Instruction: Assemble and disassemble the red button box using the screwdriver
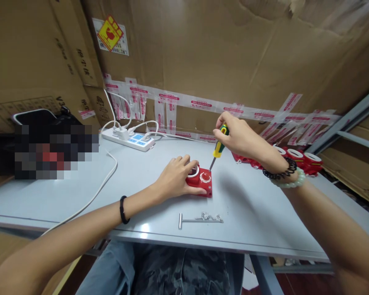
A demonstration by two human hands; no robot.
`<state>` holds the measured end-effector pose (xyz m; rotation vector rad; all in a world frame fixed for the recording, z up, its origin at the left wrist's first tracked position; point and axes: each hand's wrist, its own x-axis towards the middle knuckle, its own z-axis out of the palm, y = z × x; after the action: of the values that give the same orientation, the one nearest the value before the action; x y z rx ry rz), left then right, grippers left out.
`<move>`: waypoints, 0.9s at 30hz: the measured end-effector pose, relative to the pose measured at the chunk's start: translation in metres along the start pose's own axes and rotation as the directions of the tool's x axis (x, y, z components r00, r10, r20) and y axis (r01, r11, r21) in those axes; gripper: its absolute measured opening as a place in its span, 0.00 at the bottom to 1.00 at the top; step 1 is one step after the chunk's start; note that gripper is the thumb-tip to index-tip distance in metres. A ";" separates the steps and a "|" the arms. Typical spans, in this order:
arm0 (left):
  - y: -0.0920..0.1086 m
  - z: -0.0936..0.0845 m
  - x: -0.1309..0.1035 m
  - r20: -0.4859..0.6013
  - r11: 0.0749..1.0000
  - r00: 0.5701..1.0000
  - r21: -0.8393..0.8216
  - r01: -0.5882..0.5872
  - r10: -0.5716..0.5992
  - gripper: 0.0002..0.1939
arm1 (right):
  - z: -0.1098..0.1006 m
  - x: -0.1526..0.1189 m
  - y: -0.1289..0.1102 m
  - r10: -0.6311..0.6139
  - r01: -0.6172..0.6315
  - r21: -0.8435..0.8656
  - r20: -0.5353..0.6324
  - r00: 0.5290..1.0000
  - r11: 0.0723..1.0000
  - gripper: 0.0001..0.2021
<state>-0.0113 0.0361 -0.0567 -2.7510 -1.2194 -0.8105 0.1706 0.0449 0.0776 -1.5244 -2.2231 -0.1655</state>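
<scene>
A red housing [208,188] with white rings on top lies on the grey table [160,221]. My left hand [178,178] grips its left part, fingers over the top and thumb along the near side. My right hand [233,133] is closed round the green and yellow handle of a screwdriver [217,149]. The screwdriver points down, its tip at the far right corner of the housing. Nearer the front edge lie a metal T-handle tool [181,221] and a small heap of silvery screws [206,216].
Several red housings [312,164] stand at the back right. A white power strip [132,140] with plugs sits at the back left, its cable crossing the table's left side. Large cardboard [203,53] rises behind. Dark items lie at the far left.
</scene>
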 end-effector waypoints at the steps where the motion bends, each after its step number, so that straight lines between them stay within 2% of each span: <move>1: 0.000 0.000 0.000 0.001 1.000 1.000 0.000 0.000 0.000 0.38 | -0.001 0.000 0.001 -0.013 0.012 0.019 0.015 1.000 1.000 0.07; 5: 0.000 0.000 0.000 -0.009 1.000 1.000 -0.004 -0.003 0.003 0.37 | -0.005 -0.003 0.001 0.001 -0.001 0.005 0.035 0.999 1.000 0.06; 10: 0.000 0.000 -0.001 -0.008 1.000 1.000 -0.014 -0.007 0.007 0.37 | -0.001 -0.006 0.004 0.053 -0.055 -0.031 -0.039 0.998 0.998 0.06; 14: 0.000 0.000 -0.001 -0.012 1.000 1.000 -0.024 -0.007 0.006 0.37 | -0.002 -0.005 0.010 0.009 -0.007 0.055 -0.033 0.999 0.998 0.14; 19: -0.001 0.000 -0.001 -0.022 0.999 1.000 -0.032 -0.005 0.004 0.36 | -0.001 -0.006 0.007 0.063 -0.063 0.002 -0.041 0.997 0.998 0.08; 22: 0.000 -0.001 -0.001 -0.010 1.000 1.000 -0.025 -0.001 0.000 0.37 | 0.002 -0.006 0.007 0.078 -0.080 -0.018 -0.078 0.994 0.997 0.08; 27: 0.000 -0.002 -0.001 -0.010 1.000 1.000 -0.023 0.001 -0.001 0.37 | -0.002 -0.005 0.010 0.022 -0.020 0.081 -0.016 1.000 0.996 0.14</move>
<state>-0.0123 0.0348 -0.0554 -2.7609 -1.2179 -0.8423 0.1821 0.0439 0.0752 -1.4968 -2.1725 -0.0806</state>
